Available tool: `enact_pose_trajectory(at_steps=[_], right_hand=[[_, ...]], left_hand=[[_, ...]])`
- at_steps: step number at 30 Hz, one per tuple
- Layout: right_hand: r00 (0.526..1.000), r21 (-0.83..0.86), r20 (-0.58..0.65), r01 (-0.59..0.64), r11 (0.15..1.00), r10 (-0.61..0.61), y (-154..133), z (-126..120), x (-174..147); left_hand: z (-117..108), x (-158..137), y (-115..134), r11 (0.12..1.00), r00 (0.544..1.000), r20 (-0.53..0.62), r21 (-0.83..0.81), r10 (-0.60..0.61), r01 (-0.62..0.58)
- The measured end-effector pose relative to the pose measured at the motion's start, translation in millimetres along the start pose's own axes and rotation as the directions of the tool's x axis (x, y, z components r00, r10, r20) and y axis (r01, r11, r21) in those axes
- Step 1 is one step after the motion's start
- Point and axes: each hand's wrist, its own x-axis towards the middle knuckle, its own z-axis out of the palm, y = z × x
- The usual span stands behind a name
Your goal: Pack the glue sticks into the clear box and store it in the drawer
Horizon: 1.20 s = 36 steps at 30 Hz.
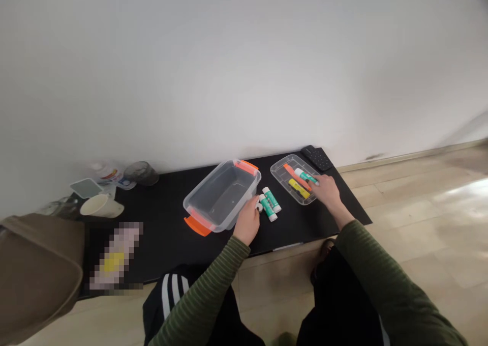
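Note:
My right hand (327, 189) is closed on a green-and-white glue stick (301, 173) above the clear lid (280, 163). Under it on the lid lie an orange strip (290, 171), which looks like a loose clip, and a yellow glue stick or marker (299, 188). My left hand (248, 221) is beside the right wall of a clear plastic box (190, 193) with orange clips. A round white end, like that of a glue stick, shows at its curled fingertips. Two green-and-white glue sticks (271, 199) lie side by side on the table just right of those fingers.
The black table (163, 254) stands against a white wall. A dark dotted object (318, 157) lies at its right back corner. On the left are a paper cup (101, 206), a white bottle (114, 175), a dark glass (141, 173) and a blurred-out item (116, 257). A brown-covered shape (38, 275) fills the lower left.

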Motion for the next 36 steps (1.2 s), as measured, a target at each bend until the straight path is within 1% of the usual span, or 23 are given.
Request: enact_pose_trajectory(at_steps=[3,8,10,13,15,16,18,20,21,23,25,27,29,32,36], right_hand=[[0.998,-0.051,0.041,-0.055,0.997,0.057,2.7,10.5,9.5],[0.993,-0.068,0.091,-0.074,0.995,0.080,-3.5,22.8,10.5],[0.990,-0.059,0.107,-0.081,0.995,0.087,-5.8,25.1,9.1],[0.990,-0.024,0.118,-0.079,0.997,0.081,-7.8,25.4,6.8],[0.996,0.000,0.076,-0.050,0.999,0.050,-11.0,24.0,4.7],[0.999,0.011,0.033,-0.018,1.000,0.017,-14.1,23.1,3.0],[0.994,0.039,-0.060,0.091,0.995,-0.088,-24.6,22.0,-2.9],[0.968,0.078,-0.098,0.240,0.968,-0.232,-40.3,23.1,-13.1],[0.948,0.097,-0.087,0.315,0.944,-0.307,-49.1,24.7,-19.5],[0.900,0.121,-0.028,0.436,0.892,-0.436,-66.2,30.1,-33.2],[0.862,0.114,0.046,0.497,0.860,-0.504,-79.4,37.1,-44.8],[0.859,0.087,0.109,0.494,0.865,-0.501,-87.0,44.0,-51.6],[0.877,0.059,0.150,0.453,0.890,-0.456,-90.2,49.5,-53.4],[0.908,0.037,0.173,0.382,0.924,-0.382,-91.8,54.7,-51.3],[0.934,0.027,0.172,0.314,0.949,-0.314,-94.3,58.3,-48.9]], left_hand=[[3.7,1.2,-7.2,0.982,0.997,0.042,0.174,0.068,-0.074],[11.3,0.2,-9.5,0.908,0.986,0.090,0.384,0.143,-0.166],[11.8,-1.1,-7.1,0.875,0.980,0.116,0.443,0.161,-0.196],[11.4,-2.3,-3.7,0.846,0.978,0.130,0.492,0.160,-0.204],[11.5,-2.5,-2.7,0.841,0.979,0.129,0.503,0.156,-0.201],[11.8,-2.5,-2.5,0.841,0.980,0.129,0.505,0.152,-0.197],[12.7,-2.5,-2.0,0.844,0.982,0.131,0.503,0.136,-0.185],[13.7,-2.5,-1.0,0.857,0.985,0.129,0.487,0.118,-0.166],[14.1,-2.5,-0.3,0.866,0.985,0.128,0.474,0.112,-0.160],[14.3,-2.5,1.2,0.887,0.986,0.131,0.436,0.102,-0.150],[13.8,-2.4,2.3,0.910,0.986,0.139,0.389,0.094,-0.142],[12.6,-2.5,2.7,0.924,0.985,0.145,0.357,0.093,-0.140],[11.0,-3.0,2.8,0.922,0.984,0.147,0.358,0.102,-0.149],[8.9,-3.9,4.0,0.914,0.984,0.141,0.375,0.113,-0.158],[6.9,-4.5,9.9,0.930,0.986,0.125,0.336,0.111,-0.148]])
